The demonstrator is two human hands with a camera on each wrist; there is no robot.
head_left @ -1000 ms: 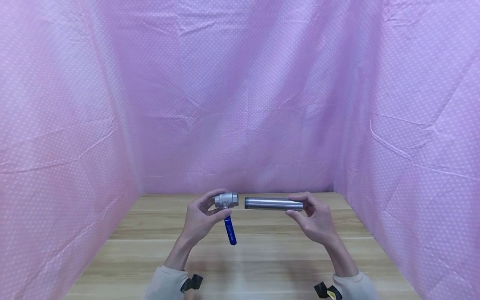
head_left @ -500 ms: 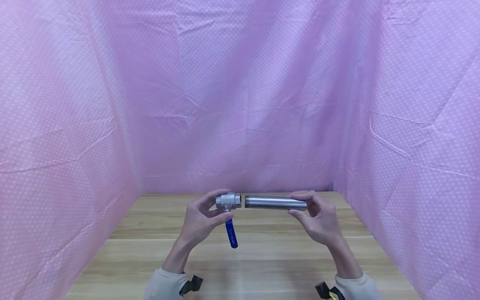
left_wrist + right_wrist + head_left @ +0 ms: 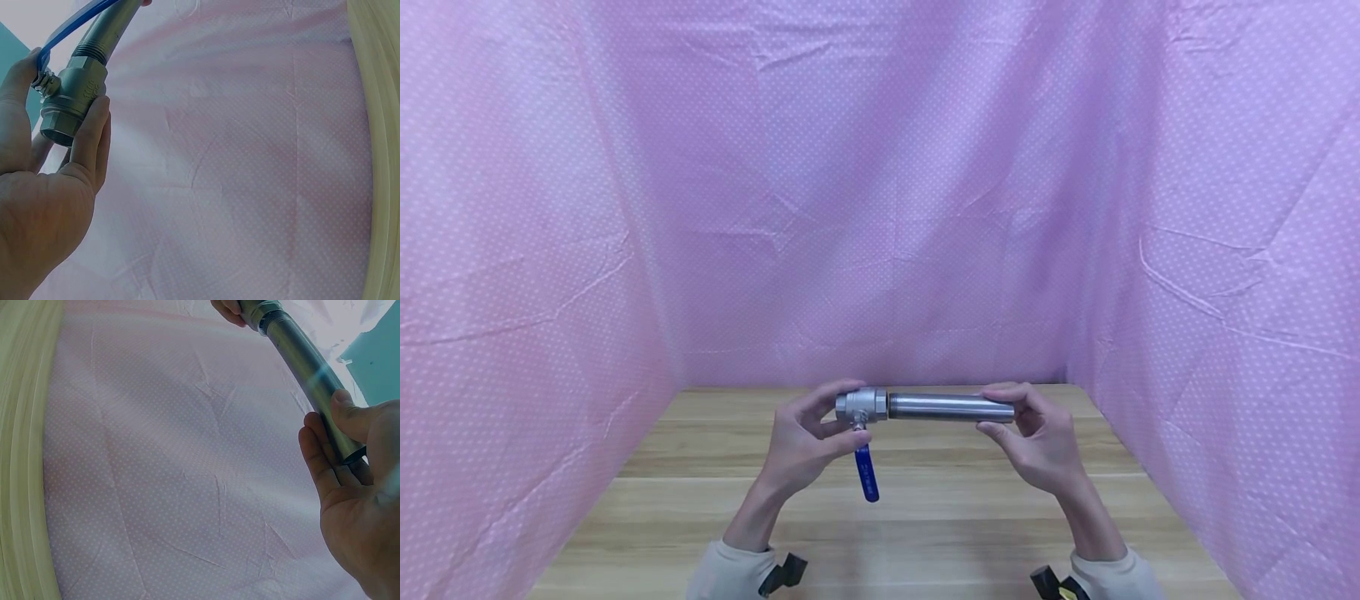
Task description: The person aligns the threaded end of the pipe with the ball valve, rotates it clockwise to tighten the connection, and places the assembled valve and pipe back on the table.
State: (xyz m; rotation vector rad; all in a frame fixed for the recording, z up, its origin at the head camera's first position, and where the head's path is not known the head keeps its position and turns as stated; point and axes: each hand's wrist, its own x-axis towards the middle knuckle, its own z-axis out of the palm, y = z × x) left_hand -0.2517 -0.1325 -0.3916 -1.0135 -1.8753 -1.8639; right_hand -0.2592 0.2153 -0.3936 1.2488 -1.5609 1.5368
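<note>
Above the pale wood-grained worktop [image 3: 880,533], a steel ball valve [image 3: 863,407] and a steel pipe [image 3: 951,407] are held end to end, roughly level. The left hand's [image 3: 801,442] grip clasps the valve between thumb and fingers, the thumb lying by the root of the blue lever [image 3: 867,477], which points down toward the person. The right hand's [image 3: 1037,437] grip pinches the pipe near its plain outer end, thumb on the near side and fingers on the far side. The pipe's threaded end [image 3: 91,51] meets the valve's mouth, with rings of thread showing outside; how far it sits inside cannot be told. Pink dotted cloth [image 3: 880,208] hangs behind and along both sides. Black devices [image 3: 784,575] sit by the light sleeves [image 3: 730,571].
</note>
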